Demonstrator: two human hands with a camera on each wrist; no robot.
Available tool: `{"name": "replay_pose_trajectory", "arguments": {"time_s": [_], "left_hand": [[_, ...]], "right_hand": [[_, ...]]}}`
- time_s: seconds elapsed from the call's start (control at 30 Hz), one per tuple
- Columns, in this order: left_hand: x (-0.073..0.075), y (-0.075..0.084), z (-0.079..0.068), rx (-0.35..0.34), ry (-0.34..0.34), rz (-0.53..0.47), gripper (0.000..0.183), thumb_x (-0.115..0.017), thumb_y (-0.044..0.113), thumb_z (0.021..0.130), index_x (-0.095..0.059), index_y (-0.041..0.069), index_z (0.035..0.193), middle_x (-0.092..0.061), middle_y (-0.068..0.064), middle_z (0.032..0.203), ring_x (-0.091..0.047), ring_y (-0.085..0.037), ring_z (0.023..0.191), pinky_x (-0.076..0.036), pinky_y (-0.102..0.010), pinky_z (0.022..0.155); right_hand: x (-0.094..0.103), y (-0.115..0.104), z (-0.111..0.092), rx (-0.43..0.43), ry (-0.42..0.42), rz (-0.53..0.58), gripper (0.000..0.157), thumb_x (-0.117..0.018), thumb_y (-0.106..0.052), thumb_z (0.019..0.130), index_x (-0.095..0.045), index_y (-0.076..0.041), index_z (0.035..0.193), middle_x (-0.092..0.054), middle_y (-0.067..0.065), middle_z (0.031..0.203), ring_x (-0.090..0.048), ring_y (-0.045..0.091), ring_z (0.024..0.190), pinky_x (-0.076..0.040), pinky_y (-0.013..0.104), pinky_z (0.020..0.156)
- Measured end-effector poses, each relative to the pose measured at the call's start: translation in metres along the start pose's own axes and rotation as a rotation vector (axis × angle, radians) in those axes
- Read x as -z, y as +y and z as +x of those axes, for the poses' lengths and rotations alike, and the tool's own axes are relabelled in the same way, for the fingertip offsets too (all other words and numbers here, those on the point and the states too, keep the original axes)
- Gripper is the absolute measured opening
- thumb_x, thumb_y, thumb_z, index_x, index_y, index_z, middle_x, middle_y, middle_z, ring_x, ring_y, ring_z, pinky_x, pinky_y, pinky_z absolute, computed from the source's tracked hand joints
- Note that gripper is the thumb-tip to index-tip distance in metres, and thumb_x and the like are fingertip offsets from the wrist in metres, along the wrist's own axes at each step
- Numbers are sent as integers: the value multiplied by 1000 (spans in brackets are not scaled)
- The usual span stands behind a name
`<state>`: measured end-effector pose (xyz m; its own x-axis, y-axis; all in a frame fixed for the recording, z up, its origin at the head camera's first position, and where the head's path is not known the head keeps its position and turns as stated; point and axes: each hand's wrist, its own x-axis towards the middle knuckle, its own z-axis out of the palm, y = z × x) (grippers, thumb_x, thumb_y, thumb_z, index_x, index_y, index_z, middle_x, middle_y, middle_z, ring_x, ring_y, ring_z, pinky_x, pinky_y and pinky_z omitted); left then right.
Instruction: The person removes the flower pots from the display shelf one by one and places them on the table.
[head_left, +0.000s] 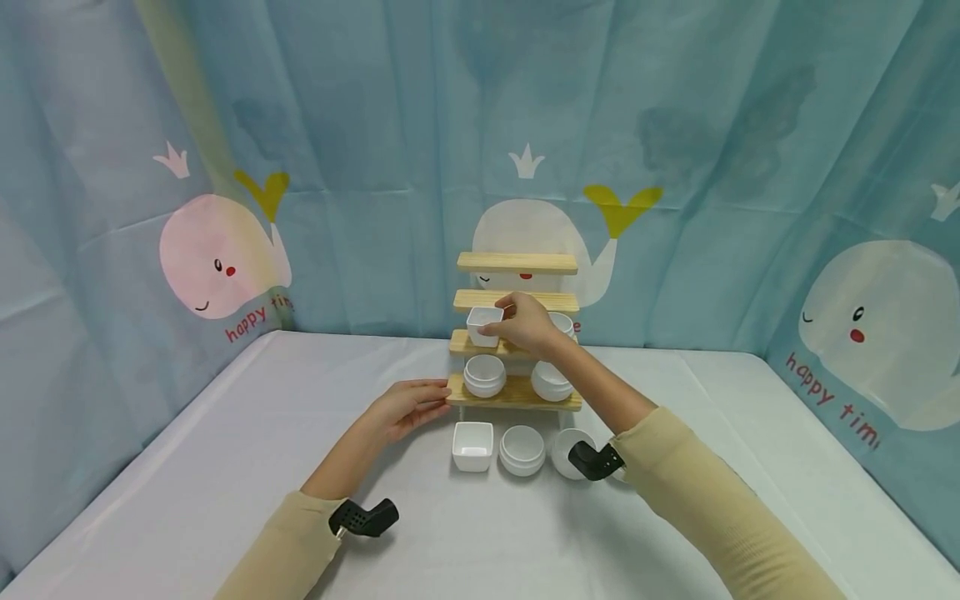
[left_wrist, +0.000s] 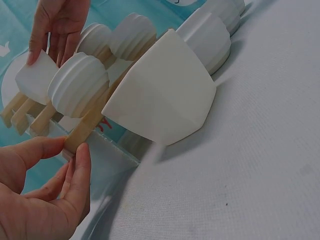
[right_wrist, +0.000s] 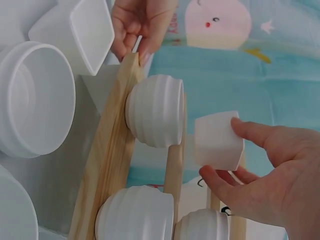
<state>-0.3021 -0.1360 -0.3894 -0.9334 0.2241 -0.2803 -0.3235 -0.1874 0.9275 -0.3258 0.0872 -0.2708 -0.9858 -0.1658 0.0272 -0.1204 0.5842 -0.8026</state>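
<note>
My right hand [head_left: 528,323] pinches a small white square bowl [head_left: 482,327] between thumb and fingers, at the left end of the second board from the bottom of a stepped wooden rack [head_left: 513,400]. Whether the bowl rests on the board I cannot tell. My left hand [head_left: 408,407] grips the left end of the lowest board; in the left wrist view thumb and fingers pinch that board end [left_wrist: 82,132]. Two ribbed round white bowls, one left [head_left: 484,377] and one right [head_left: 552,382], stand on the lowest board. Another round bowl [head_left: 562,322] is partly hidden behind the right hand.
On the white tablecloth [head_left: 420,533] before the rack stand a white square bowl [head_left: 472,447], a round bowl [head_left: 522,451] and further white bowls [head_left: 568,457] partly behind the right wrist camera [head_left: 596,461]. The upper boards [head_left: 517,263] hold nothing. A blue curtain [head_left: 375,250] hangs behind.
</note>
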Motion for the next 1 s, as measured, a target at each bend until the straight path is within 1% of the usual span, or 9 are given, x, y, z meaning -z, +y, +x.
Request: {"name": "replay_pose_trajectory", "arguments": {"time_s": [0.1, 0.33, 0.53, 0.63, 0.77, 0.9, 1.0], "left_hand": [[0, 0, 0, -1, -5, -1, 54, -60, -3, 105, -40, -17, 152, -68, -11, 104, -72, -12, 87, -66, -23, 87], [1, 0, 0, -2, -7, 1, 54, -61, -2, 105, -40, -17, 152, -69, -11, 105, -72, -12, 87, -66, -23, 87], [2, 1, 1, 8, 5, -1, 52, -60, -2, 105, -42, -16, 151, -69, -12, 106, -72, -12, 87, -66, -23, 87], [2, 1, 1, 7, -6, 4, 52, -59, -2, 106, -41, -17, 152, -69, -12, 105, -72, -11, 87, -65, -23, 87], [2, 1, 0, 2, -15, 8, 52, -59, -2, 106, -40, -17, 152, -69, -11, 105, -72, -11, 87, -65, -22, 87], [2, 0, 0, 2, -8, 3, 52, -59, -2, 106, -41, -17, 152, -69, -12, 106, -72, -12, 87, -66, -23, 87], [2, 0, 1, 6, -1, -1, 51, -59, -2, 106, -41, -17, 152, -68, -12, 106, -72, -12, 87, -66, -23, 86]], "right_hand": [[1, 1, -2, 6, 0, 14, 60, -81, -21, 96, -54, 2, 144, -56, 22, 139, -56, 33, 121, -57, 41, 101], [5, 2, -7, 35, 15, 19, 59, -81, -22, 95, -55, 2, 142, -58, 21, 134, -56, 31, 116, -57, 37, 96], [4, 0, -13, 51, 16, 39, 58, -82, -19, 93, -56, 3, 140, -60, 21, 132, -57, 32, 117, -58, 38, 100], [3, 0, -17, 53, 14, 44, 57, -83, -19, 93, -57, 2, 139, -60, 20, 132, -58, 32, 119, -58, 39, 103], [2, 0, -22, 63, 13, 56, 57, -84, -19, 92, -58, 1, 139, -61, 20, 131, -58, 32, 120, -58, 41, 103], [4, 0, -28, 74, 12, 77, 58, -84, -19, 92, -57, 1, 139, -60, 20, 132, -57, 32, 123, -57, 42, 103], [6, 2, -31, 80, 6, 93, 59, -83, -19, 93, -56, 2, 141, -60, 19, 133, -58, 32, 123, -58, 40, 101]]}}
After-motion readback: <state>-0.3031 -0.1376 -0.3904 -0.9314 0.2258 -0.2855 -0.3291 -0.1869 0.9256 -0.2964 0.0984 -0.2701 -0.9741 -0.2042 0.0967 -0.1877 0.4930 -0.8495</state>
